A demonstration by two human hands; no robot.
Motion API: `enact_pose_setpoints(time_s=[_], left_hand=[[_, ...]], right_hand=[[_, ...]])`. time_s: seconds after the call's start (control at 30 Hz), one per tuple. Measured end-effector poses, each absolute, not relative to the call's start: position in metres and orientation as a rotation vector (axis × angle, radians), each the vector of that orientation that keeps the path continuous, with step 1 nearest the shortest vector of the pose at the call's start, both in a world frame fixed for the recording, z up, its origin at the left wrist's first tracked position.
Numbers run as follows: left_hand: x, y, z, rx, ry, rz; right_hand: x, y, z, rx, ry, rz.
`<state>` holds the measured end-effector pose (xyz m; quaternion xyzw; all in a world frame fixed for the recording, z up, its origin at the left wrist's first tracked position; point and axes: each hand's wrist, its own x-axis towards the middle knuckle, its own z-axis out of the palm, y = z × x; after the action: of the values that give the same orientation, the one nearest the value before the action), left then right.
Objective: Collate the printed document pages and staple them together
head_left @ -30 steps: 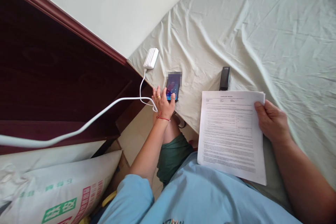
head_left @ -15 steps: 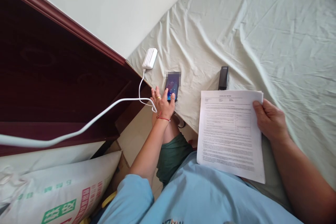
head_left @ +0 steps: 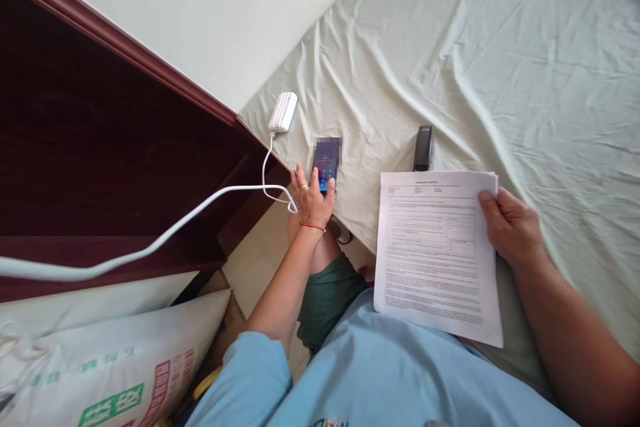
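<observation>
My left hand (head_left: 314, 199) is at the near end of a smartphone (head_left: 326, 160), its fingers spread and the index finger and thumb at the lit lower screen. The phone lies face up on the pale green sheet (head_left: 395, 33) and shows a keypad-like display. My right hand (head_left: 513, 223) grips the right edge of a stack of printed papers (head_left: 435, 260), thumb on top and fingers hidden beneath. Past the top edge of the papers lies a black oblong object (head_left: 423, 147), partly covered by them.
A white power bank-like block (head_left: 283, 112) lies near the sheet's left corner. Its white cable (head_left: 200, 210) runs in the air past my left wrist to the left. Dark red wooden furniture (head_left: 115, 120) stands at left, with a printed white sack (head_left: 100, 360) below it.
The whole view has shifted very slightly. My left thumb and index finger have moved a little over the phone. My right hand keeps its hold on the papers.
</observation>
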<state>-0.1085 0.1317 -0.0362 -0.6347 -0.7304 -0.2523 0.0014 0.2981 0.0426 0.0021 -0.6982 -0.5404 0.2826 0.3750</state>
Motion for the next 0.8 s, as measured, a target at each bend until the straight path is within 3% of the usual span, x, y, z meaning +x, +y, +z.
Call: enact_pose_setpoints(time_s=[0.8], left_hand=[[-0.095, 0.115, -0.025, -2.029, -2.209, -0.900]], right_hand=[[0.302, 0.041, -0.004, -1.713, -1.317, 0.780]])
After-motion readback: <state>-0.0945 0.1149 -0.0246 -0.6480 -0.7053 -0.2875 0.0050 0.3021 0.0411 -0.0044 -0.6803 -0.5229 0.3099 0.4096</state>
